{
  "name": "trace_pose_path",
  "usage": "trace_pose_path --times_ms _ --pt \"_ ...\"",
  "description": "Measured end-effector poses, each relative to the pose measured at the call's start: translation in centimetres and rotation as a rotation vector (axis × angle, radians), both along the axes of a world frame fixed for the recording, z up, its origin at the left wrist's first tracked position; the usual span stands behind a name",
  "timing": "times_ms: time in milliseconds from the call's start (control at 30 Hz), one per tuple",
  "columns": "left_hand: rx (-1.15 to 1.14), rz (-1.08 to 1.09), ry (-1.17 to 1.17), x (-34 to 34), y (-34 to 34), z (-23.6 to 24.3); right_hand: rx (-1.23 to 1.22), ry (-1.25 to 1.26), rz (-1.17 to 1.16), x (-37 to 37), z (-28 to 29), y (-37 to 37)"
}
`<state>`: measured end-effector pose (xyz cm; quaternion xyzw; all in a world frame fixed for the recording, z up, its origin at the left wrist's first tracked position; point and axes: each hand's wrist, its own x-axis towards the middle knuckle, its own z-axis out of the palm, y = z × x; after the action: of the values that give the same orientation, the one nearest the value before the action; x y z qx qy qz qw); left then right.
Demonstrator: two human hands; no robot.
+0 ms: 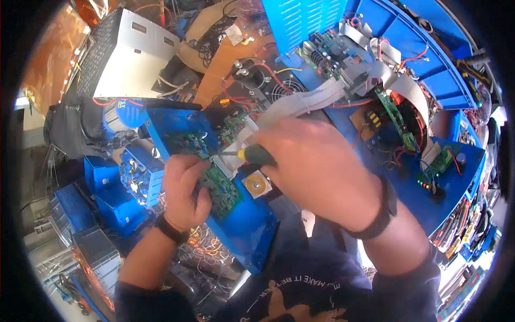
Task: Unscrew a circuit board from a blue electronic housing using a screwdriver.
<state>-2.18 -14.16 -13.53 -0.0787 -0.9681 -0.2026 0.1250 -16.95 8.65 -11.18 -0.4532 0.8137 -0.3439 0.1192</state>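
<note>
My right hand [316,166] is closed round a screwdriver [258,155] with a black and yellow handle. Its shaft points left, to the end of a flat grey ribbon cable [229,161] at a green circuit board [222,188]. That board lies on a tilted blue metal panel [244,231] in front of me. My left hand [185,188] bends over the panel's left edge, thumb and fingers curled at the board; what lies under the fingers is partly hidden. Just right of the board sits a square part with a round tan disc [256,184].
Behind my hands is a fan grille [288,90]. Ribbon cables [322,96] run right to more boards on a blue metal housing [445,204]. A white metal case [139,53] stands at the back left. Blue bins [115,209] stand at left, tangled wires [206,247] below the panel.
</note>
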Motion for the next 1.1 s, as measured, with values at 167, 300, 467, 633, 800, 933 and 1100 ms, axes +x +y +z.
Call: trace_pose_path --times_ms 167,300,467,633,800,933,1100 --pt "-0.002 -0.013 -0.046 0.2 -0.5 -0.2 -0.108 0.179 0.014 -1.1 -0.4 -3.9" --pt "0.007 0.012 -0.075 0.4 -0.5 -0.2 -0.093 0.131 -0.021 -0.9 -2.1 -5.6" --pt "0.018 0.035 -0.089 0.2 -0.3 -0.2 -0.272 0.116 -0.024 -1.3 -3.6 -6.1" --pt "-0.003 0.001 -0.126 0.1 -0.5 -0.4 -0.393 0.127 -0.088 -1.5 -3.7 -6.5" --pt "-0.031 0.02 -0.127 0.2 -0.5 -0.2 -0.349 0.138 -0.031 -1.5 -3.2 -7.5" --pt "-0.011 0.039 -0.121 0.5 -0.2 0.3 -0.038 0.042 0.19 -1.4 1.0 -9.0" --pt "0.043 0.046 -0.116 1.1 -0.3 -1.0 0.187 -0.211 0.305 -3.3 0.8 -13.7"
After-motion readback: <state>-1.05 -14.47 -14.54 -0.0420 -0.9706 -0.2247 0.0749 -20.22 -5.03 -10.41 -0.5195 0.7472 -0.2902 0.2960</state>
